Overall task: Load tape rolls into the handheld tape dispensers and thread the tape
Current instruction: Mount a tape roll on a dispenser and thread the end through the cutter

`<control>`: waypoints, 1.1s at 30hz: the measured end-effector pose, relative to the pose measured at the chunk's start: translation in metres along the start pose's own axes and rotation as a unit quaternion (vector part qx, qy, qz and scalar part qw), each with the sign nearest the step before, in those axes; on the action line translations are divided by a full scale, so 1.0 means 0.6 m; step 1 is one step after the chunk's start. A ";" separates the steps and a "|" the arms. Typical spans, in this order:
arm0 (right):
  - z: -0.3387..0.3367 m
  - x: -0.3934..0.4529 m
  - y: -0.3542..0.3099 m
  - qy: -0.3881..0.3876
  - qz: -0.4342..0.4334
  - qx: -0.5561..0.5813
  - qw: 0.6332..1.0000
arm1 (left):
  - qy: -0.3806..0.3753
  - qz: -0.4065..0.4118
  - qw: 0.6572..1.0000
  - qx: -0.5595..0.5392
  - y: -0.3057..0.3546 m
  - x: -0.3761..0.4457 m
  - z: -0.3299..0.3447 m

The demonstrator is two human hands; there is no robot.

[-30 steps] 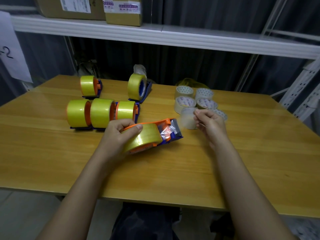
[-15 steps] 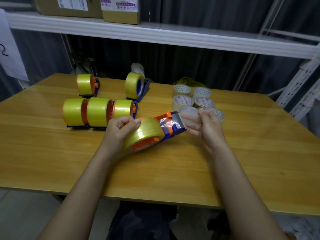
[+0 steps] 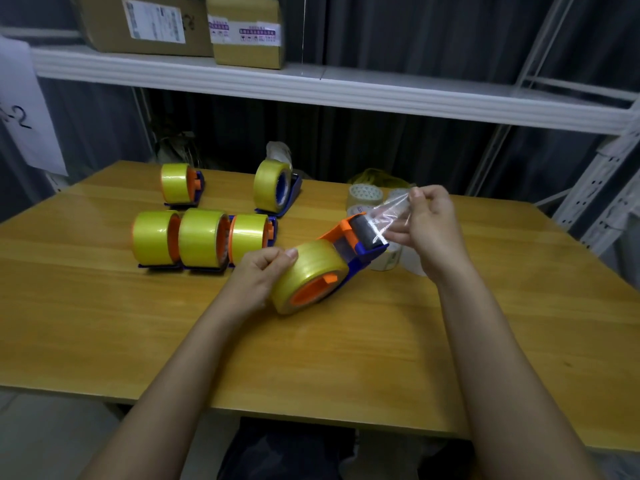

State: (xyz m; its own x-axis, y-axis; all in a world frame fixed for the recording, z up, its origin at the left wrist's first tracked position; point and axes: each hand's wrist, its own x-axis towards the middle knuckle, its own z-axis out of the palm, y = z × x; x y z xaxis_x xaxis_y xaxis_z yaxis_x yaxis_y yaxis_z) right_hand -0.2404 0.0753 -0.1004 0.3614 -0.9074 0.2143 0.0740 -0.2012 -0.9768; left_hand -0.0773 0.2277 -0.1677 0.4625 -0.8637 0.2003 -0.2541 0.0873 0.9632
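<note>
My left hand (image 3: pixel 259 275) grips a blue and orange tape dispenser (image 3: pixel 349 244) loaded with a yellowish tape roll (image 3: pixel 308 268), held just above the wooden table (image 3: pixel 311 358). My right hand (image 3: pixel 429 230) pinches the clear loose end of the tape (image 3: pixel 389 216), stretched from the dispenser's grey roller up and to the right. Three loaded dispensers (image 3: pixel 201 237) stand in a row to the left. Two more loaded dispensers, one (image 3: pixel 180 183) and another (image 3: pixel 273 185), stand farther back.
Several spare tape rolls (image 3: pixel 365 195) lie behind my right hand, partly hidden. A white shelf (image 3: pixel 311 88) with cardboard boxes (image 3: pixel 242 32) runs above the table's far side. A metal rack upright (image 3: pixel 602 188) stands at the right.
The dispenser has tilted so its roller end points up and right. My right hand has risen and pulled the tape end out past the roller.
</note>
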 end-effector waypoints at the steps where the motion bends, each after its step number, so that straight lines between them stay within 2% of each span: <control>1: 0.001 0.001 -0.006 -0.002 -0.014 -0.014 1.000 | -0.009 -0.005 1.000 0.006 0.002 0.000 0.004; 4: 0.010 0.003 -0.016 -0.016 -0.043 -0.055 0.997 | 0.017 -0.034 0.999 0.031 0.008 -0.002 0.017; 7: 0.021 0.002 -0.029 -0.023 -0.056 -0.088 0.994 | 0.008 0.022 0.993 0.114 0.015 0.010 0.021; 10: 0.026 0.003 -0.040 -0.027 -0.057 -0.111 0.992 | 0.004 0.020 0.983 0.180 0.022 0.022 0.024; 13: 0.031 0.005 -0.050 -0.033 -0.050 -0.133 0.989 | -0.018 -0.001 0.961 0.277 0.036 0.025 0.034; 19: 0.034 0.003 -0.059 -0.051 -0.036 -0.133 0.989 | 0.009 -0.009 0.908 0.419 0.055 0.037 0.040; 25: 0.028 0.005 -0.047 -0.039 -0.030 -0.137 0.989 | -0.047 -0.046 0.920 0.386 0.066 0.047 0.036; 29: 0.028 0.007 -0.040 -0.041 -0.015 -0.122 0.992 | -0.021 0.024 0.943 0.332 0.080 0.051 0.050; 33: 0.024 0.011 -0.034 -0.046 0.033 -0.055 0.997 | 0.014 0.078 0.942 0.326 0.075 0.053 0.056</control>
State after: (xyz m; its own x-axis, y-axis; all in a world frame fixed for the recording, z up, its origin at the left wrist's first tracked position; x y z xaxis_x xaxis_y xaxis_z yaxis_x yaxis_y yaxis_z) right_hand -0.2262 0.0784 -0.0791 0.4456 -0.8838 0.1424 -0.0529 -0.1847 -0.9814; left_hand -0.1026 0.1876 -0.1240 0.3958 -0.8518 0.3430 -0.7841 -0.1190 0.6091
